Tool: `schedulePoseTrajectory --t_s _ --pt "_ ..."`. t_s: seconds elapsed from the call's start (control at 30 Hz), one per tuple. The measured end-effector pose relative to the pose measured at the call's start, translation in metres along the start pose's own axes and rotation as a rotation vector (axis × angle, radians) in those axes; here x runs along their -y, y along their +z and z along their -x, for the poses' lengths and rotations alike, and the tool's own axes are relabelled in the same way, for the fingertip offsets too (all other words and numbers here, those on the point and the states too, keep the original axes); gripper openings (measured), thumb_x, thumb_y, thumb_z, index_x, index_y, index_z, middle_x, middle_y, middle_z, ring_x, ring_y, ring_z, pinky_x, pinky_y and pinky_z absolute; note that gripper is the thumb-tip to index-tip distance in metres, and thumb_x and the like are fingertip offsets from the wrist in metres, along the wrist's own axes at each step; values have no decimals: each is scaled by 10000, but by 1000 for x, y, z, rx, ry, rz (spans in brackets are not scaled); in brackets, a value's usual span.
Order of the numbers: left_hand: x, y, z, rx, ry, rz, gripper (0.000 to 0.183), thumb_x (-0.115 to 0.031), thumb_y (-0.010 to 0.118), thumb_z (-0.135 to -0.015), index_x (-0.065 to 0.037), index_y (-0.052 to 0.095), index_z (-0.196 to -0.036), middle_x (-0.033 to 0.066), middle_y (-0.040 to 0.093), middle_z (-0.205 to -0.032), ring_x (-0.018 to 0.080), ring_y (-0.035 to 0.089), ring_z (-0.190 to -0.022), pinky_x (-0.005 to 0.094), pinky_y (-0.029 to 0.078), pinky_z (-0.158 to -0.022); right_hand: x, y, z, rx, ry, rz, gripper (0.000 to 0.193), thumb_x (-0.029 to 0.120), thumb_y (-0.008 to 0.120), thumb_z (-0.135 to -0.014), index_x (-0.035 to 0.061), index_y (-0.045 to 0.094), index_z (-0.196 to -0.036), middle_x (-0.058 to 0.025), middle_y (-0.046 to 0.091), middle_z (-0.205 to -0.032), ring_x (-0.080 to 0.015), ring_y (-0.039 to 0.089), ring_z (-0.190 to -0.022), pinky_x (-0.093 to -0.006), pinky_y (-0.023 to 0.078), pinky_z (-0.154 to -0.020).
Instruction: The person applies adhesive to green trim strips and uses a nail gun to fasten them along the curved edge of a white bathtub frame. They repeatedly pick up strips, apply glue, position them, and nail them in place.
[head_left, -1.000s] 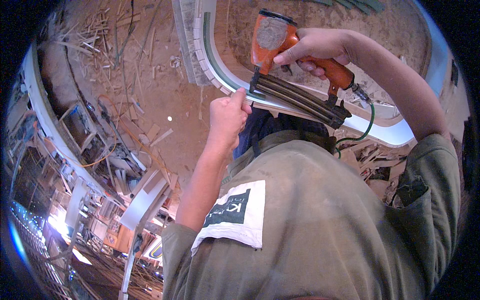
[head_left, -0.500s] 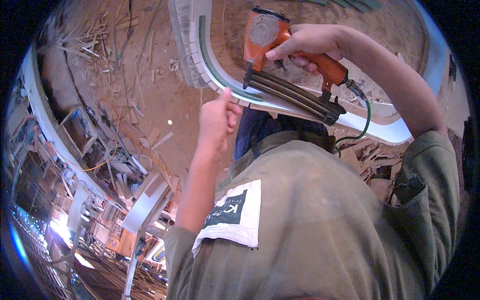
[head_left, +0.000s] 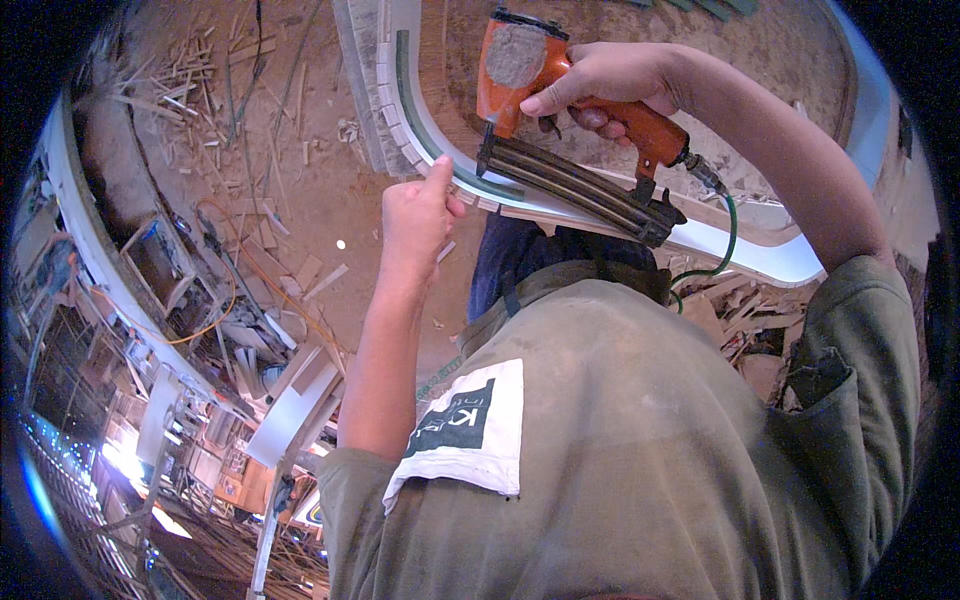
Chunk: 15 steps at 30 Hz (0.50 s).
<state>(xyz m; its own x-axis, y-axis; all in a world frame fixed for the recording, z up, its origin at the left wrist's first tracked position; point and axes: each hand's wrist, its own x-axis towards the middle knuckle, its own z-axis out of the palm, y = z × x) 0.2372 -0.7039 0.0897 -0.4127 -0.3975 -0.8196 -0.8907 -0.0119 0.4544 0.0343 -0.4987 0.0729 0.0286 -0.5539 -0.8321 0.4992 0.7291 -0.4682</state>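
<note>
My right hand (head_left: 625, 85) is wrapped around the handle of an orange air nail gun (head_left: 575, 187) with a long dark magazine. A green air hose (head_left: 733, 235) runs from its handle end. The gun's nose is over the inner side of a curved white-edged frame (head_left: 790, 262), near a green strip (head_left: 405, 85) set along the bend. My left hand (head_left: 418, 215) is closed beside the bend, its thumb stretched up to the row of small wooden blocks (head_left: 389, 115) on the outer edge. Whatever its curled fingers may hold is hidden.
Wood offcuts (head_left: 195, 95) and thin sticks litter the brown floor at the far left. Another long curved white frame (head_left: 110, 275) bends along the left side. An orange cord (head_left: 262, 255) lies on the floor there. More scrap wood (head_left: 750, 335) is heaped at the right.
My left hand has moved slightly left and away along the bend, its thumb now at the blocks. My right hand and the nail gun have shifted slightly left.
</note>
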Motion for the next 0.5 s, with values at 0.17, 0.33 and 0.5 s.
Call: schedulePoseTrajectory --t_s 0.17,0.33,0.5 --pt "-14 -5 -2 28 -51 -89 590 -473 672 -951 -9 626 -590 16 494 -487 126 423 -393 293 293 -416 -1 -2 -4 49 -28 0 479 438 815 -854 29 621 -1010 29 497 -582 -92 516 -421 -254 441 -418" --pt "-15 -5 0 95 -130 -76 559 -512 642 -962 -28 631 -682 -2 472 -497 112 404 -375 278 286 -388 2 0 -2 50 -23 -1 452 435 816 -853 47 634 -995 25 509 -604 -93 505 -443 -258 427 -416" --pt "-6 -3 -7 104 -146 -45 497 -460 643 -980 -22 635 -745 28 554 -582 96 420 -389 269 316 -382 -3 -2 -7 70 2 6 383 444 804 -858 95 664 -932 18 520 -609 -102 491 -460 -278 397 -415"
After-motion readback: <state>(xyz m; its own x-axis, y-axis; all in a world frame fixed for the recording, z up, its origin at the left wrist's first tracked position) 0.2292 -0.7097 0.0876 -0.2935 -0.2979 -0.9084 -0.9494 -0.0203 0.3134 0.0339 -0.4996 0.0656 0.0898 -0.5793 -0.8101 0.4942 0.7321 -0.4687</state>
